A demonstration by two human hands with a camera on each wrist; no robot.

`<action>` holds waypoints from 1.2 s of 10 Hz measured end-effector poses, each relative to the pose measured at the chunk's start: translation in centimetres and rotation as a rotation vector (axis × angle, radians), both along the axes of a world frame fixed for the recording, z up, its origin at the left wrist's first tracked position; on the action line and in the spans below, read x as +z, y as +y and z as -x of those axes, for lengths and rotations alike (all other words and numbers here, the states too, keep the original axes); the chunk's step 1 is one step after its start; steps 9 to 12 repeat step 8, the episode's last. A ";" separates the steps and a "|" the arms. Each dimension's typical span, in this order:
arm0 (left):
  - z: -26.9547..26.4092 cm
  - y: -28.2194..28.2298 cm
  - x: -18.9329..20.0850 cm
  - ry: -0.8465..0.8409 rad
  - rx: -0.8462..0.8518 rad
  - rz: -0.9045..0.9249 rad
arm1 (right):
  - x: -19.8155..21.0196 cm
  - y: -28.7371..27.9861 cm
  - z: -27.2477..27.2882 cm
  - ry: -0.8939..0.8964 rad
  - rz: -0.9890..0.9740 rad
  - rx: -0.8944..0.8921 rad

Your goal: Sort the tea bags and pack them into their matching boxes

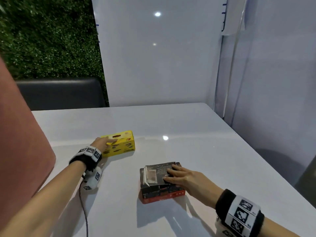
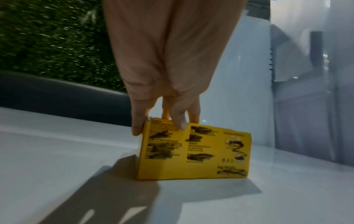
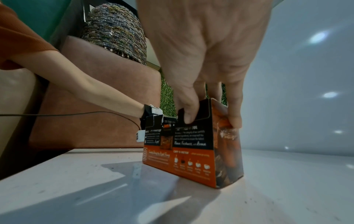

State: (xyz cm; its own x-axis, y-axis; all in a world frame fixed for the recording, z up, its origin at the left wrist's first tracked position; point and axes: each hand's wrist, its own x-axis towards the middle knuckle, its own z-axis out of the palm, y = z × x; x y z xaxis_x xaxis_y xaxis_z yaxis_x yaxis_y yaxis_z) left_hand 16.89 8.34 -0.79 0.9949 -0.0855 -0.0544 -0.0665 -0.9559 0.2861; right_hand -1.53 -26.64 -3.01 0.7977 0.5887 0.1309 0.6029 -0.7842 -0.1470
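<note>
A yellow tea box lies closed at the left of the white table. My left hand grips its left end; in the left wrist view the thumb is on the end and the fingers wrap over the top of the yellow box. A black and orange tea box sits nearer me, its top flaps partly open. My right hand lies over its lid. In the right wrist view the thumb hooks into a notch of this box and the fingers clamp the far side. No loose tea bags show.
A brown upholstered seat borders the table's left edge, with a dark chair back and a green hedge wall behind. White panels close off the far side and right. A thin cable trails from my left wrist across the table.
</note>
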 end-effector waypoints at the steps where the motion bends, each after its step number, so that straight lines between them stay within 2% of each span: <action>1: 0.3 -2.8 0.2 -0.015 -0.093 -0.017 | 0.4 1.2 -1.9 -0.009 -0.029 0.009; 2: 1.0 -6.0 0.6 0.001 -0.214 -0.017 | 0.5 2.5 -4.2 -0.005 -0.021 -0.005; 3: 1.5 -8.3 0.6 0.036 -0.263 0.009 | 0.9 3.3 -5.9 0.008 -0.029 -0.042; 5: 2.4 -9.0 0.8 0.075 -0.196 -0.006 | 1.6 3.9 -6.7 0.016 -0.074 -0.073; 6: 2.9 -8.8 1.1 0.071 -0.250 -0.031 | 1.2 3.9 -6.9 0.029 -0.060 -0.088; 7: 4.0 -8.3 2.0 0.096 -0.284 0.039 | 2.1 4.1 -6.2 0.013 -0.059 -0.074; 8: 6.1 -6.9 2.6 -0.061 -0.186 0.164 | 2.2 1.9 -3.9 -0.096 -0.133 -0.136; 12: 6.1 -6.9 2.6 -0.061 -0.186 0.164 | 2.2 1.9 -3.9 -0.096 -0.133 -0.136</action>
